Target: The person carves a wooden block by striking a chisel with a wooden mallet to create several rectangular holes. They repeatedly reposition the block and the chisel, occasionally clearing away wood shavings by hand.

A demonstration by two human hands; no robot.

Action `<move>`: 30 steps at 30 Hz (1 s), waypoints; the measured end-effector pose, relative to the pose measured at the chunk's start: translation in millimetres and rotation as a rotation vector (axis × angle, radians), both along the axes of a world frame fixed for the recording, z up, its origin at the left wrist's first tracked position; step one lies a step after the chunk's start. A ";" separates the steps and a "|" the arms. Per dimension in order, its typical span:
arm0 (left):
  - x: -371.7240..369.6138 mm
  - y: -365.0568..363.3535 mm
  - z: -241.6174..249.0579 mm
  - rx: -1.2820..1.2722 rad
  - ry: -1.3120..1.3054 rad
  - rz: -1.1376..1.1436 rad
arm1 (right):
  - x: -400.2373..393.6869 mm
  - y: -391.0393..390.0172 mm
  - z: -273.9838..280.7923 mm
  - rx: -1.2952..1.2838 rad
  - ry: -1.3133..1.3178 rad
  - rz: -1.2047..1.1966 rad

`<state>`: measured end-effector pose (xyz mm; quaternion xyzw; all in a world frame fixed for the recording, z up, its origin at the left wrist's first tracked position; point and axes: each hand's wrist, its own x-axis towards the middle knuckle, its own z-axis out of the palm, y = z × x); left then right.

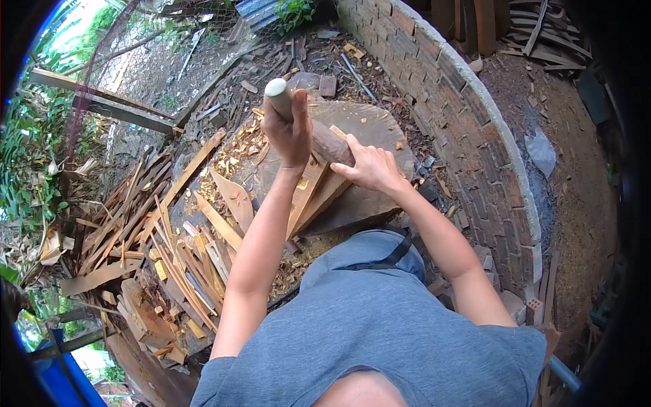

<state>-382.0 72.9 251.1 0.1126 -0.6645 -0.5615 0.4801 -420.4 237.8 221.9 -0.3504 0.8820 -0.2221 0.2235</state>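
My left hand (288, 136) is closed around the pale, round-ended handle of a club-shaped wooden mallet (331, 144). The handle's end (276, 87) points up toward the camera. Around the mallet's thick, rough brown end, my right hand (371, 166) is closed with the thumb on the near side. The mallet slants over a large round stump (380, 129). Below it, thick cut boards (319, 197) lean on the stump, partly covered by my left forearm. A flat piece of wood with a pointed end (234, 197) lies to their left.
Wood chips (234, 152) cover the stump's left side. Long offcuts (186, 261) and scrap strips (125, 210) pile up on the left. A curved low brick wall (468, 136) runs close along the right. Behind the stump lie rubble and a thin pipe (358, 76).
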 end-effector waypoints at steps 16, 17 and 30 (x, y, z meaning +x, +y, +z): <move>-10.8 3.5 -2.5 -0.145 -0.050 0.138 | -20.5 2.0 -20.7 -0.373 -0.669 -0.182; -8.9 7.1 1.2 -0.177 -0.041 0.144 | -22.4 1.2 -11.5 -0.437 -0.644 -0.248; -2.4 24.0 4.8 -0.377 -0.023 0.201 | -54.0 8.5 156.1 -0.351 0.271 0.109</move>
